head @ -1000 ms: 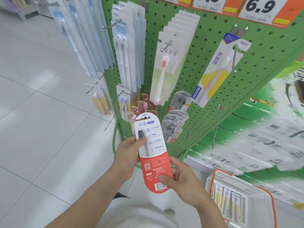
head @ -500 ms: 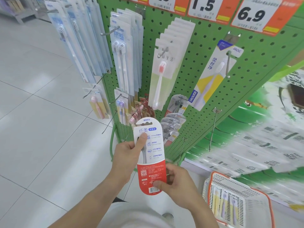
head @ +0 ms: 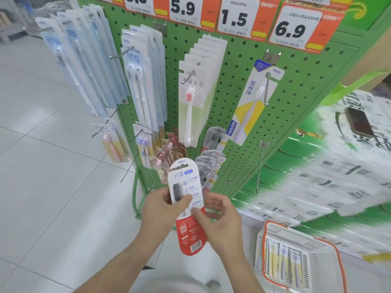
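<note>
Both hands are on the pack, upright just in front of the pegboard, low down. The left hand clamps its left edge, thumb across the clear window. The right hand pinches the right edge, thumb in front, fingers behind. That two-sided hold keeps the card flat and the hang hole on top, ready, I'd say, for the peg of matching packs just behind. The basket waits off the pegboard's lower right.
</note>
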Motion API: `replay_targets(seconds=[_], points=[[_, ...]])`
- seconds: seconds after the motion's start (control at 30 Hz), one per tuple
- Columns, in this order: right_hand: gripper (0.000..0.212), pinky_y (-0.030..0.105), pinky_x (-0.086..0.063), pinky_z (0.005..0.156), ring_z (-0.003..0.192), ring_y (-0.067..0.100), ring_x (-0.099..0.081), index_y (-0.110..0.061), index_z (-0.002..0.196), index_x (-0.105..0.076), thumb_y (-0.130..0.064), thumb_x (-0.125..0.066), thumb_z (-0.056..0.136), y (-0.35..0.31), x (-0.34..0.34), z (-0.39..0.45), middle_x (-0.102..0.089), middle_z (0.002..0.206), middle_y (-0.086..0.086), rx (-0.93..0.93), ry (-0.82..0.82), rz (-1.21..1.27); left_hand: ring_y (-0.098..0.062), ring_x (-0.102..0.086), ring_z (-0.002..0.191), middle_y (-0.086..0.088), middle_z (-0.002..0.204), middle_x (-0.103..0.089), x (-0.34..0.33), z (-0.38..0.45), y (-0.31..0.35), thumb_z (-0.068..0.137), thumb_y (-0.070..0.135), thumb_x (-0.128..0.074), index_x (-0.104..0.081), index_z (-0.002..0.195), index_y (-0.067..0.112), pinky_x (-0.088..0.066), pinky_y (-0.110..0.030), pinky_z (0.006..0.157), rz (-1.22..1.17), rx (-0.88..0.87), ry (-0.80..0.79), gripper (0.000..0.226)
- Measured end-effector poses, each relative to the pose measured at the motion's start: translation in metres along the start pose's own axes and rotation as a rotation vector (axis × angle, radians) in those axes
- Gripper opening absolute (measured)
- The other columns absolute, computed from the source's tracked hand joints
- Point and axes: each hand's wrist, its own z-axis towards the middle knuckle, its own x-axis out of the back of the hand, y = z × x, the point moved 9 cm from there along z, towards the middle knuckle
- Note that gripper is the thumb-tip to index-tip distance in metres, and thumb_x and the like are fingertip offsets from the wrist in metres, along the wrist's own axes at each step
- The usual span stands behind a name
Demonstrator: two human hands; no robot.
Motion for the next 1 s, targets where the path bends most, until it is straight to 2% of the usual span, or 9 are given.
replay_targets(seconds=[0.1, 0.2, 0.3, 0.37, 0.43, 0.53, 0.7, 0.87, 1.0], points=[[0.043, 0.018, -0.051, 0.083, 0.101, 0.008, -0.064, -0.035, 0.114, -0.063, -0.033, -0.083, 0.076, -0.024, -0.009, -0.011, -0.063, 0.103, -0.020, 0.228, -0.024, -0.140, -0.010, -0.074, 0.068, 0.014, 0.075, -0.077, -0.001, -0.003, 0.006, 0.082, 0.009, -0.081, -0.074, 0.084, 0.029, -0.061, -0.032, 0.062, 0.026, -0.072, 0.043, 0.021], [0.050, 0.020, -0.054, 0.085, 0.104, 0.007, -0.064, -0.032, 0.130, -0.058, -0.035, -0.068, 0.082, -0.032, -0.016, -0.016, -0.058, 0.114, -0.020, 0.235, -0.096, -0.115, -0.016, -0.076, 0.077, 0.003, 0.080, -0.079, -0.015, -0.006, 0.008, 0.081, 0.011, -0.082, -0.077, 0.088, 0.017, -0.060, -0.032, 0.072, 0.031, -0.123, -0.076, 0.010], [0.044, 0.023, -0.057, 0.087, 0.107, 0.007, -0.067, -0.027, 0.130, -0.061, -0.025, -0.065, 0.087, -0.034, -0.012, -0.015, -0.060, 0.120, -0.013, 0.238, -0.155, -0.067, -0.011, -0.075, 0.088, 0.003, 0.088, -0.079, -0.024, -0.011, 0.009, 0.082, 0.008, -0.080, -0.077, 0.095, 0.015, -0.057, -0.020, 0.075, -0.037, -0.140, -0.203, 0.016], [0.040, 0.023, -0.057, 0.087, 0.105, 0.005, -0.068, -0.029, 0.128, -0.063, -0.027, -0.063, 0.087, -0.038, -0.012, -0.013, -0.065, 0.118, -0.015, 0.216, -0.234, -0.066, -0.008, -0.074, 0.093, 0.005, 0.093, -0.079, -0.027, -0.014, 0.008, 0.083, 0.007, -0.079, -0.077, 0.099, 0.016, -0.057, -0.019, 0.075, -0.046, -0.149, -0.251, 0.019], [0.022, 0.021, -0.057, 0.078, 0.086, -0.003, -0.068, -0.033, 0.113, -0.068, -0.025, -0.062, 0.093, -0.037, -0.011, -0.009, -0.072, 0.104, -0.013, 0.164, -0.261, -0.073, -0.005, -0.073, 0.097, 0.011, 0.098, -0.078, -0.028, -0.013, 0.005, 0.087, 0.009, -0.075, -0.078, 0.100, 0.020, -0.058, -0.021, 0.080, -0.036, -0.159, -0.258, 0.018], [0.016, 0.026, -0.050, 0.060, 0.061, 0.011, -0.065, -0.025, 0.088, -0.066, -0.022, -0.059, 0.101, -0.021, 0.005, 0.004, -0.073, 0.072, 0.000, 0.093, -0.108, -0.072, -0.003, -0.071, 0.098, 0.017, 0.099, -0.076, -0.029, -0.005, 0.000, 0.094, 0.011, -0.068, -0.079, 0.098, 0.026, -0.057, -0.022, 0.084, 0.046, -0.174, -0.265, 0.018], [0.015, 0.028, -0.055, 0.067, 0.074, 0.017, -0.073, -0.013, 0.105, -0.068, -0.004, -0.057, 0.100, 0.017, 0.006, 0.018, -0.079, 0.084, 0.003, -0.061, -0.079, 0.134, 0.009, -0.065, 0.092, 0.018, 0.095, -0.073, -0.013, 0.015, -0.004, 0.096, 0.011, -0.065, -0.070, 0.105, 0.025, -0.051, -0.007, 0.079, 0.182, -0.219, -0.125, 0.017], [0.016, 0.028, -0.057, 0.067, 0.077, 0.022, -0.075, -0.012, 0.104, -0.069, -0.002, -0.057, 0.100, 0.032, -0.005, 0.028, -0.079, 0.086, 0.007, -0.141, -0.152, 0.137, 0.007, -0.062, 0.097, 0.017, 0.111, -0.064, -0.034, 0.043, 0.002, 0.096, 0.020, -0.066, -0.057, 0.120, 0.030, -0.046, -0.003, 0.077, 0.208, -0.238, -0.193, 0.028], [0.018, 0.050, -0.058, 0.078, 0.076, 0.027, -0.071, -0.023, 0.100, -0.072, -0.010, -0.060, 0.099, 0.046, -0.011, 0.035, -0.073, 0.087, 0.027, -0.168, -0.146, 0.108, -0.003, -0.064, 0.087, 0.015, 0.102, -0.066, -0.039, 0.053, -0.001, 0.094, 0.017, -0.069, -0.062, 0.110, 0.029, -0.049, -0.010, 0.072, 0.171, -0.254, -0.108, 0.021]])
